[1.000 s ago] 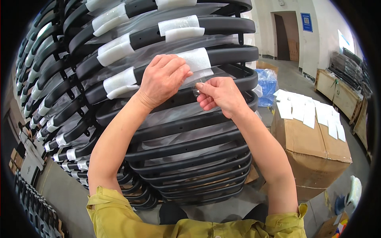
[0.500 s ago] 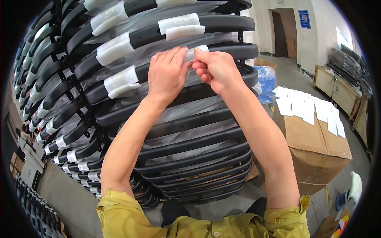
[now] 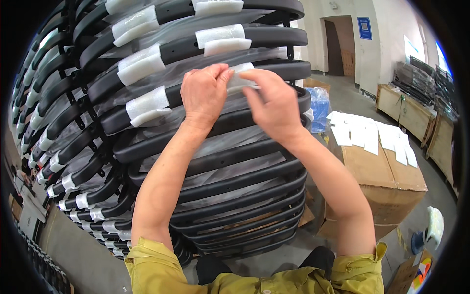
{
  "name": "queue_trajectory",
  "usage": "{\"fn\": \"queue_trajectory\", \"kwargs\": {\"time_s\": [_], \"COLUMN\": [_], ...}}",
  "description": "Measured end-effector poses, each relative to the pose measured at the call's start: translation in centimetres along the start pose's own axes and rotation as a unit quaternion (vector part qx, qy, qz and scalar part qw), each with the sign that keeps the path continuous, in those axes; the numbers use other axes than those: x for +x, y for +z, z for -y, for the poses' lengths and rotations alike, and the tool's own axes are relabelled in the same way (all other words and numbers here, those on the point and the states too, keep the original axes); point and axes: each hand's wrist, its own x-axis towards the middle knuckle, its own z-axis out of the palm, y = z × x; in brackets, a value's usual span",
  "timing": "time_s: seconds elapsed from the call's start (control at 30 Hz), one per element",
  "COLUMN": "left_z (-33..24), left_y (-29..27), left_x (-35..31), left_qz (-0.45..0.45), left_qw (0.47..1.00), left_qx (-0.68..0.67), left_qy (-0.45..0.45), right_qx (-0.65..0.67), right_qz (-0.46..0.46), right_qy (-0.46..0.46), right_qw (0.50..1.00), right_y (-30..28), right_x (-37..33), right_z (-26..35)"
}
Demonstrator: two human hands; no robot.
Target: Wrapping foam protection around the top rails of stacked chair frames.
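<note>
A piece of white foam wrap (image 3: 237,81) lies around a black curved metal tube (image 3: 286,70) in the stack in front of me. My left hand (image 3: 204,94) is closed at the left end of this wrap, its thumb and fingers pinching the edge. At the wrap's right end is my right hand (image 3: 275,103), smeared a little by motion. Its thumb and forefinger are spread apart, with nothing visible between them. The palm sides of both hands are hidden. Similar foam wraps (image 3: 148,106) sit on neighbouring tubes, and clear plastic film shows between the layers.
To the right, white paper slips (image 3: 372,134) lie on a brown cardboard box (image 3: 387,171). A blue plastic-wrapped item (image 3: 319,109) stands behind it. Wooden crates (image 3: 406,110) line the right wall. A roll with pale material (image 3: 433,228) stands at the lower right.
My right hand has come off its pinch on the foam wrap and moved slightly right and down, fingers parting. The left hand stays at the wrap. The view has shifted slightly.
</note>
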Motion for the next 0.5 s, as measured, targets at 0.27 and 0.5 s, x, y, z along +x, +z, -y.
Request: {"fn": "queue_trajectory", "kwargs": {"time_s": [0.27, 0.5], "left_z": [-0.6, 0.9], "left_y": [0.0, 1.7], "left_x": [0.4, 0.3], "left_qz": [-0.035, -0.023], "left_qw": [0.993, 0.996], "left_qx": [-0.093, 0.004], "left_qy": [-0.062, -0.081], "right_qx": [-0.261, -0.242], "right_qz": [0.111, 0.08], "right_qy": [-0.139, -0.071], "right_qw": [0.949, 0.964], "right_y": [1.8, -12.6], "right_x": [2.7, -10.2], "right_z": [-3.3, -7.1]}}
